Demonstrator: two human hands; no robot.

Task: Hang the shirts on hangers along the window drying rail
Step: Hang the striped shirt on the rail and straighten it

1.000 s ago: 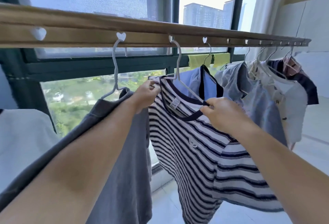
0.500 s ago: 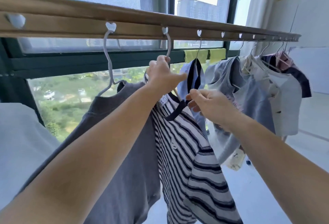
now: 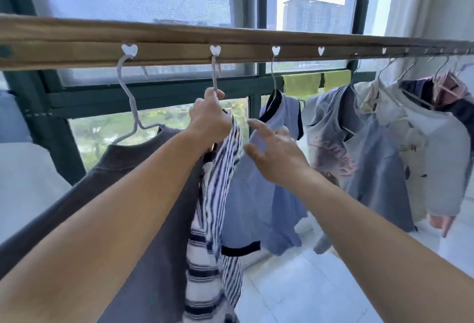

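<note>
Just above the left hand (image 3: 209,119), which grips the neck of a white hanger (image 3: 215,76) hooked into the drying rail (image 3: 179,48), the striped shirt (image 3: 218,194) hangs edge-on below it, squeezed between a grey shirt (image 3: 154,220) and a blue shirt (image 3: 261,194), where the right hand (image 3: 274,154) hovers, fingers spread, holding nothing.

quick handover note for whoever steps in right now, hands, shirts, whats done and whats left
Left hand: grips the neck of the white hanger, whose hook sits in a heart slot on the drying rail.
Right hand: open, holds nothing, beside the striped shirt.
Done: striped shirt hangs between the grey shirt and the blue shirt; more garments hang further right.
Left: release the hanger, straighten the striped shirt.
</note>
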